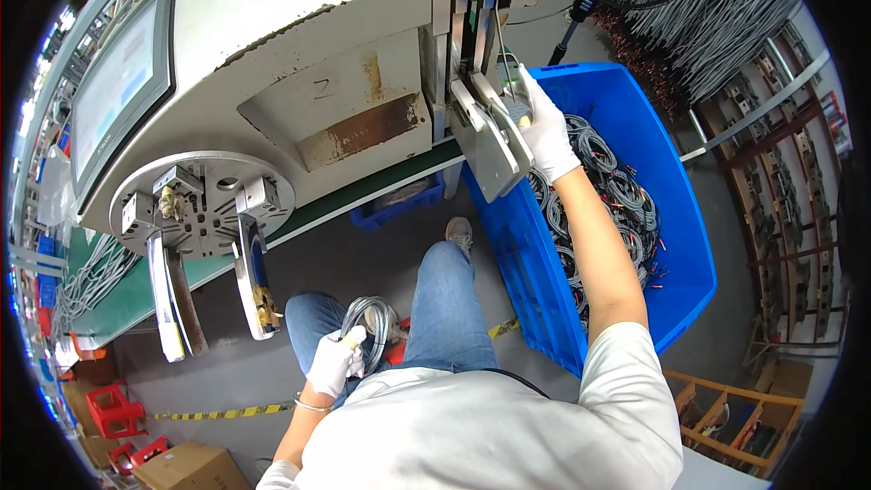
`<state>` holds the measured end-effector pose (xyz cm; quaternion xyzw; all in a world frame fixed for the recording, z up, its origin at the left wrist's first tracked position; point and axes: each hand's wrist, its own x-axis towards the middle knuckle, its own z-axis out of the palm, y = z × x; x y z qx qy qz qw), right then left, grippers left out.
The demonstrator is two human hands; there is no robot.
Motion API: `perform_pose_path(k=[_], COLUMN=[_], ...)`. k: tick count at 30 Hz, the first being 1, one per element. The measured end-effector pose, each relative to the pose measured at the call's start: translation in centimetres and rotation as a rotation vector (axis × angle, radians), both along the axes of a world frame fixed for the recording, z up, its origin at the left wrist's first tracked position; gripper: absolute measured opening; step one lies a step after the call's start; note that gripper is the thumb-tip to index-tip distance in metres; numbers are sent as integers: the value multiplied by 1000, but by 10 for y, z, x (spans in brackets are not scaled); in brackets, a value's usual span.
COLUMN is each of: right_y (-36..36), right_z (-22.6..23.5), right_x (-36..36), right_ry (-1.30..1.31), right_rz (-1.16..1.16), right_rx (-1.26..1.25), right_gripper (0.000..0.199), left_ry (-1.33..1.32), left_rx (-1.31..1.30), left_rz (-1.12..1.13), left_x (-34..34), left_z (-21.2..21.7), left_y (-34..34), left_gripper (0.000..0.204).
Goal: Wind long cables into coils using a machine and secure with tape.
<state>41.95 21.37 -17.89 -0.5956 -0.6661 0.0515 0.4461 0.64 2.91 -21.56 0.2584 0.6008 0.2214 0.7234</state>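
- Closest, the left hand [334,361], gloved, grips a coiled grey cable [370,319] over the lap.
- Right hand [548,132] lies spread against the machine's metal plates [490,141], above the blue bin [676,218].
- Risk, I judge: fingers pinched there; coil loosening.

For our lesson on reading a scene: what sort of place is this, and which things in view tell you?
Most likely a cable or wire-harness factory floor: a worn grey machine with a touch screen, a blue bin of coiled cables, and more wire bundles hanging behind.
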Motion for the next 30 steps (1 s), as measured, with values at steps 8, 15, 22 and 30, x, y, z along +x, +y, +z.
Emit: perform_pose_path(k=[8,15,22,30], right_y=[0,3,9,11], right_z=[-2,-11,-11,-12], right_x=[1,4,23,26], right_ry=[-4,1,128,75], right_rz=[11,-3,-98,-150], right_rx=[23,24,-10,-61], right_gripper=[71,72,75,74], left_ry=[-35,5,-4,13], left_rx=[-12,-22,-26,-32], left_rz=[3,10,11,28], left_x=[-1,3,0,2], left_z=[-3,2,-1,1], left_y=[1,1,1,1], left_gripper=[29,33,31,31])
